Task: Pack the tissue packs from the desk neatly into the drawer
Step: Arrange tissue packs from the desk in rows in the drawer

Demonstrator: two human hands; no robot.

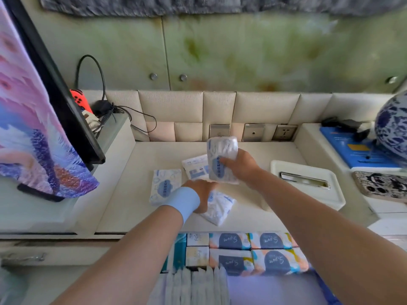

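Surface (253,214) lay under both hands. Open drawer (264,289) sat nearer than wrists, part-filled with rows.

- Spare pack (165,187) lay flat left of left hand (202,194); another (196,167) lay under right hand's load.
- Right hand (239,166) was clamped on raised pack (222,160).
- Left hand rested on fourth pack (218,208); grip could not be told.

Step judged: gathering. Next move called for carrying packs back and slotting them into drawer gap.

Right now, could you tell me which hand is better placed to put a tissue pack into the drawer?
Right. The right hand holds a lifted pack clear of the desk; the left hand touches a flat pack, not yet lifted.
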